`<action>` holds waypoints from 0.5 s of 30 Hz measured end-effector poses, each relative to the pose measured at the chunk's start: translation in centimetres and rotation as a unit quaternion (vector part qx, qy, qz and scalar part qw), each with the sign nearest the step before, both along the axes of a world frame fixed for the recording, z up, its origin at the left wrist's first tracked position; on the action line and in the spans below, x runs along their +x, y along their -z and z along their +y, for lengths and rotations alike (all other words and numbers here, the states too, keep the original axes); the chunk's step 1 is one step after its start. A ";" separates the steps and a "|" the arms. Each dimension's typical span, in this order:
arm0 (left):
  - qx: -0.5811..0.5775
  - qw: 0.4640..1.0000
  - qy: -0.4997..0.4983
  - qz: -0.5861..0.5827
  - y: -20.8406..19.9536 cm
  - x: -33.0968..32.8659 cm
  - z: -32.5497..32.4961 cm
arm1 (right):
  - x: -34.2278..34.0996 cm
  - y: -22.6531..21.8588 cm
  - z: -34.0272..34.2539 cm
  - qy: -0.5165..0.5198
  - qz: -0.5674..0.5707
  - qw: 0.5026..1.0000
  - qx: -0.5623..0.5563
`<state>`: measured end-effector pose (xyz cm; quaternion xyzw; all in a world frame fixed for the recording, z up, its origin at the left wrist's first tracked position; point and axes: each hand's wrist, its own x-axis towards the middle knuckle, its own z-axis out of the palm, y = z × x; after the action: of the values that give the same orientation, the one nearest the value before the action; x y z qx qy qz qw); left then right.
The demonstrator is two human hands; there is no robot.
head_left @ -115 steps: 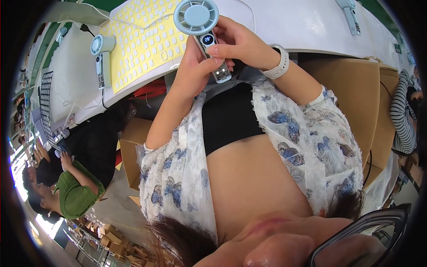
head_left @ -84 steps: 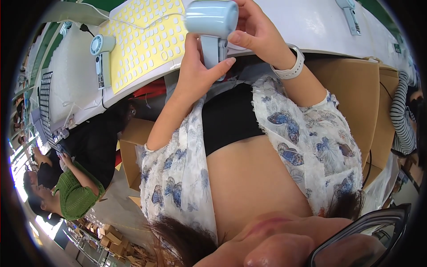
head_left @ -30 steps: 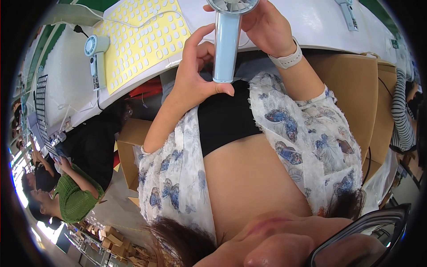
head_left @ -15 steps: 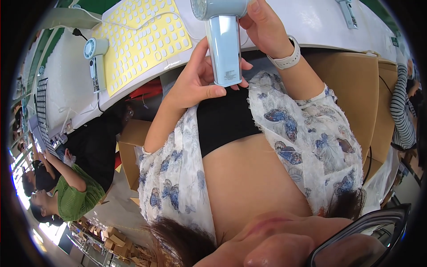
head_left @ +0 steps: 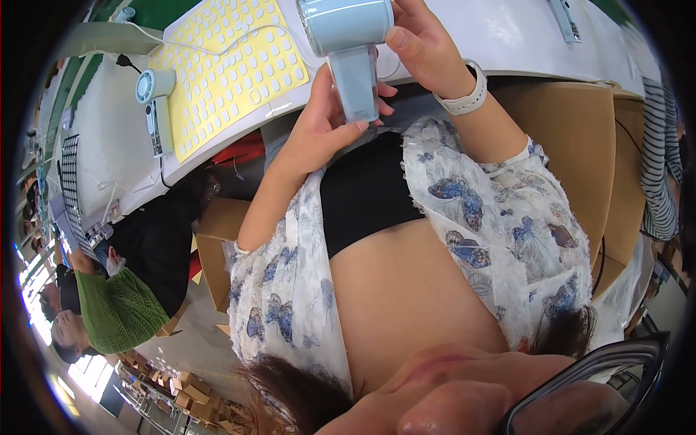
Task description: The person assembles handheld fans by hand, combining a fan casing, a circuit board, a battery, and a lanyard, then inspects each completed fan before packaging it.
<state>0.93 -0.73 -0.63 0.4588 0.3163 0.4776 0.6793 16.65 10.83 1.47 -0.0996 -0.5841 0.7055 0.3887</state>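
A light-blue handheld fan is held up over the near edge of the white table, its round head away from me and its handle toward me. My left hand is closed around the handle's lower part, the thumb along its end and fingertips showing on the far side. My right hand, with a white watch on its wrist, grips the right side of the fan's head, thumb at its edge; its other fingers are partly hidden. A second light-blue fan stands on the table to the left.
A yellow sheet with rows of small pale stickers lies on the white table, crossed by a white cable. Another light-blue fan lies far right. Cardboard boxes stand at the right below the table. A person in green sits at the left.
The fan has tilted and turned in my hands, so its handle looks shorter and its head shows more from the side. My left hand has shifted slightly up the picture with it.
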 end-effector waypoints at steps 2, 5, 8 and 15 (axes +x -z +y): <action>-0.003 0.999 -0.030 0.025 0.4 -0.1 0.1 | -0.2 0.1 -0.3 -0.011 0.038 0.999 -0.013; -0.004 0.998 -0.048 0.043 0.4 0.0 -0.1 | 0.4 -0.3 -0.5 -0.036 0.018 0.999 -0.022; -0.011 0.996 -0.063 0.059 0.2 0.0 -0.2 | 0.7 -0.6 -0.5 -0.045 0.000 0.999 -0.012; -0.002 0.997 -0.036 0.074 0.1 -0.1 -0.4 | 0.3 -0.3 -0.6 0.001 -0.015 1.000 0.011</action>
<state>0.85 -1.18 -0.69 0.4800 0.3831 0.4652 0.6375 16.96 10.23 1.82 -0.1067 -0.5974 0.6972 0.3816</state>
